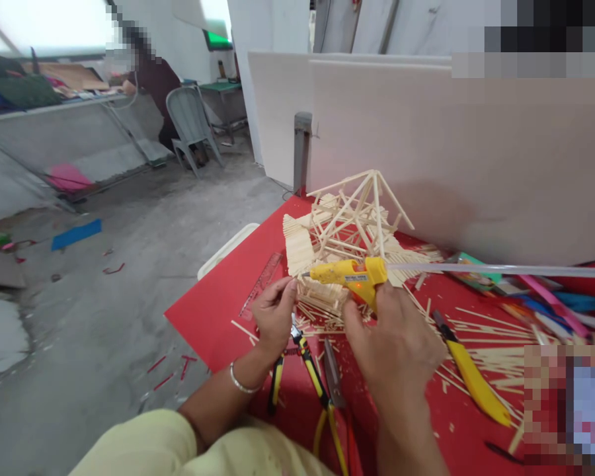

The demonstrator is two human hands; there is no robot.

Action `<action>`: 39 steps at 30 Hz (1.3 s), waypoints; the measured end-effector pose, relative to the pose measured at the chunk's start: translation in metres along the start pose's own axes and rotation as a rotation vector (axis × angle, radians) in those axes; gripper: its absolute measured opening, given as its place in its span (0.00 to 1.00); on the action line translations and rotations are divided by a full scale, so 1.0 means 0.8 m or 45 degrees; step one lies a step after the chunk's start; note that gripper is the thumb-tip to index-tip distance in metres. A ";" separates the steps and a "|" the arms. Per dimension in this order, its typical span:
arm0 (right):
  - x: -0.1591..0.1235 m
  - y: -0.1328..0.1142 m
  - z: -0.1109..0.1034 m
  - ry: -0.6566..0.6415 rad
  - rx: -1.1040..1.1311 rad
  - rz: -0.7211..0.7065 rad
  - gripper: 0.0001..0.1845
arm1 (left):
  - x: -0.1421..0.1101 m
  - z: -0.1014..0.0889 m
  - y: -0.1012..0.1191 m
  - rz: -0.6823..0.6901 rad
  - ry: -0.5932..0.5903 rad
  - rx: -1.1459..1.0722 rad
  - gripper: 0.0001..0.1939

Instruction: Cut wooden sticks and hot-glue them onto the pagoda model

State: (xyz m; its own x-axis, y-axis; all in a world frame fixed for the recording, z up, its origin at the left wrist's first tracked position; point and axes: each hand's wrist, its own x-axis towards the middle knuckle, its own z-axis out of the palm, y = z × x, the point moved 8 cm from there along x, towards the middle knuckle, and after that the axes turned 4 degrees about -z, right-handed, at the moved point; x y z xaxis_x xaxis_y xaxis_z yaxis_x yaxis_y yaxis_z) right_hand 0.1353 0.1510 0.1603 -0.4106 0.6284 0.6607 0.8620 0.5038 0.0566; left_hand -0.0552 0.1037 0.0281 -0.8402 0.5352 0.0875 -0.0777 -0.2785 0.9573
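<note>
My right hand (396, 344) is wrapped round the handle of a yellow hot glue gun (347, 272), its nozzle pointing left. A long clear glue stick (496, 269) sticks out of the gun's back. At the nozzle tip my left hand (276, 314) is closed in a pinch; what lies between the fingertips is too small to make out. Behind the gun stands an open frame of thin wooden sticks (359, 215), beside a ribbed panel of sticks (299, 244). Below my hands lie yellow-black pliers (311, 370) and scissors (333, 377).
Loose sticks (496, 360) and a yellow utility knife (476, 383) lie on the red tabletop (203, 307) at the right. A clear ruler (262, 284) is at the left. Pale boards (377, 132) stand behind the table. A person (158, 82) sits far back left near a grey chair (191, 119).
</note>
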 end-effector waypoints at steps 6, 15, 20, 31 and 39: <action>-0.002 0.002 0.001 -0.002 -0.013 -0.001 0.18 | -0.001 0.003 0.000 0.012 -0.045 0.079 0.12; -0.003 0.001 0.005 0.007 0.013 -0.007 0.17 | 0.000 0.004 0.004 0.047 -0.030 0.121 0.11; -0.003 0.001 0.005 0.038 0.025 -0.008 0.18 | -0.001 0.004 0.012 0.104 -0.004 0.167 0.10; -0.004 0.002 0.007 -0.022 0.030 0.009 0.18 | -0.007 0.006 0.040 0.385 0.020 0.391 0.07; -0.005 0.002 0.007 -0.037 0.055 0.023 0.17 | -0.013 0.015 0.072 0.802 -0.024 0.708 0.05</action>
State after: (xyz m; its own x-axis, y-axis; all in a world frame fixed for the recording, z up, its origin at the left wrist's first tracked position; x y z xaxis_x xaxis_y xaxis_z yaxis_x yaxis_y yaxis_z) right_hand 0.1369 0.1530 0.1536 -0.4043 0.6541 0.6393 0.8557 0.5173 0.0119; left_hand -0.0443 0.0920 0.0854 -0.6286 0.4260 0.6507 0.6828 -0.0984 0.7240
